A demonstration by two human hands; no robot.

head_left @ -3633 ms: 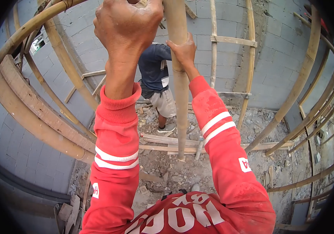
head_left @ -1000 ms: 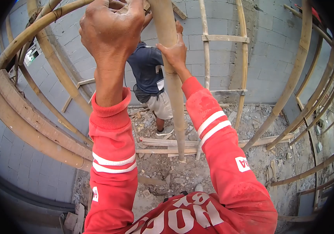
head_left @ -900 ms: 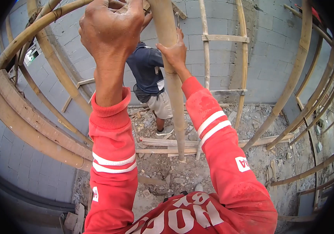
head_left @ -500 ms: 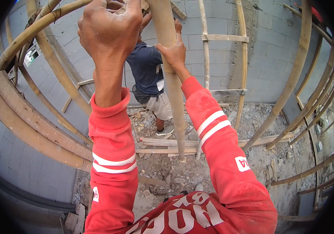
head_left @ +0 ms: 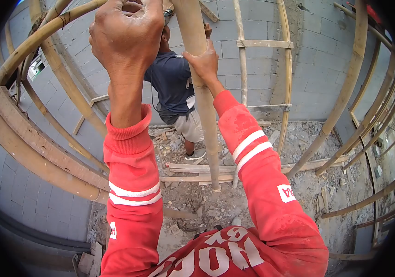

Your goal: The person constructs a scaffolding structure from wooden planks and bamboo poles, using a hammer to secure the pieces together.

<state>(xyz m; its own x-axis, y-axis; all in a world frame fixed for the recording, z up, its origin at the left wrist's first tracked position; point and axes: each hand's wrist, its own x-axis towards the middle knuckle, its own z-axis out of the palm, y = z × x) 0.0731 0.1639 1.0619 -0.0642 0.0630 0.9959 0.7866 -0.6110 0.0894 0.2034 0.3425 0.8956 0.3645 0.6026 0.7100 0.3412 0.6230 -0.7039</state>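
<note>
An upright bamboo pole (head_left: 209,129) runs from the top of the view down to the rubble floor. My right hand (head_left: 204,63) is closed around its side, thumb across the front and fingers behind. Raised at the top edge, left of the pole, my left hand (head_left: 126,39) has its fingers curled tightly together. The frame cuts off its fingertips, and whatever they may hold cannot be made out.
A co-worker (head_left: 172,83) in a dark shirt stands behind the pole, facing the grey block wall (head_left: 317,69). Wooden boards (head_left: 197,178) lie across the rubble. Bamboo poles (head_left: 345,97) and a ladder-like frame (head_left: 264,44) stand right; curved planks (head_left: 40,157) cross the left.
My left hand has shifted slightly left and down. The co-worker's head now shows between my left hand and the pole. My right hand keeps its place on the pole.
</note>
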